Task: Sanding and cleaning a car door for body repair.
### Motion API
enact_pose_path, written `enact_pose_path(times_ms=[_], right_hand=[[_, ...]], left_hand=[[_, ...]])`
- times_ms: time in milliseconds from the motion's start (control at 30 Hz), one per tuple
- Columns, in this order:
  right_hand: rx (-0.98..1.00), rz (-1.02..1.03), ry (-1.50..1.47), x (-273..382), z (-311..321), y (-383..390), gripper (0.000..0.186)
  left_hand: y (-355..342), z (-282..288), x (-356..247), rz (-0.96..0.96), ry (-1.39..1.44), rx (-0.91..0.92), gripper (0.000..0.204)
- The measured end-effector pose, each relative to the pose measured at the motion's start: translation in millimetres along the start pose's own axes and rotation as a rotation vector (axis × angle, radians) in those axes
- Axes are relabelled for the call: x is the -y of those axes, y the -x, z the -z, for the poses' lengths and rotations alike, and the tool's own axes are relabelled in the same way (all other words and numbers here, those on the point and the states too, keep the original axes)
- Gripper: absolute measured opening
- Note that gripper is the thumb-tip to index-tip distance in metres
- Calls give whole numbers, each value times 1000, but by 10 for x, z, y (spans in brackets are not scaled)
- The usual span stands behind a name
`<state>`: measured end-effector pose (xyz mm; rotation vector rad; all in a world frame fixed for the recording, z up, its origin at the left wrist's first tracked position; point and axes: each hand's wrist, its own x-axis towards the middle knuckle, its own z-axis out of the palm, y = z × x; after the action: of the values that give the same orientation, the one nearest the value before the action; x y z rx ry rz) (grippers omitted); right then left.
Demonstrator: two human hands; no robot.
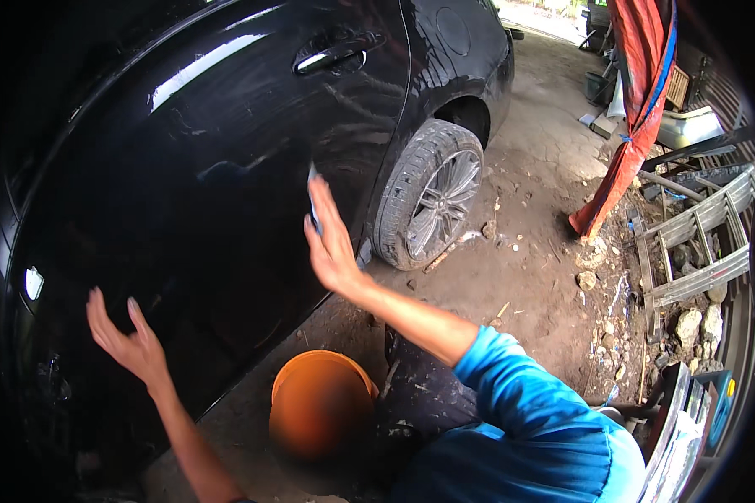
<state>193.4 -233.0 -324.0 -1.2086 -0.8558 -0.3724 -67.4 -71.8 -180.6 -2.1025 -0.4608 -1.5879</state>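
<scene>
My right hand point(334, 250) is raised at the dark, glossy car door point(226, 201), its fingers together and pointing up. Between its thumb and fingers shows the edge of a thin bluish-grey piece point(315, 220); the palm hides most of it, and its kind is unclear. My left hand point(134, 348) is spread, thumb apart, in front of the lower part of the door, with nothing in it. Whether it touches the panel I cannot tell. Wet-looking pale streaks mark the door under its handle point(335, 54).
An orange bucket point(323, 369) stands below the door, between my arms. Rightward are the rear wheel point(440, 201) and dirt ground with stones. A red-orange tarp point(633, 117) hangs at the right, near a ladder-like metal frame point(705, 235).
</scene>
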Motion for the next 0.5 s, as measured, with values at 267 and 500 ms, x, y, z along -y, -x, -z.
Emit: enact_pose_path(times_ms=[267, 500], right_hand=[[2, 167, 487, -637, -514, -515, 83], [-441, -57, 662, -1574, 877, -1990, 60]], left_hand=[[-112, -936, 400, -107, -477, -32, 56], [-147, -1081, 332, -81, -448, -41, 57]])
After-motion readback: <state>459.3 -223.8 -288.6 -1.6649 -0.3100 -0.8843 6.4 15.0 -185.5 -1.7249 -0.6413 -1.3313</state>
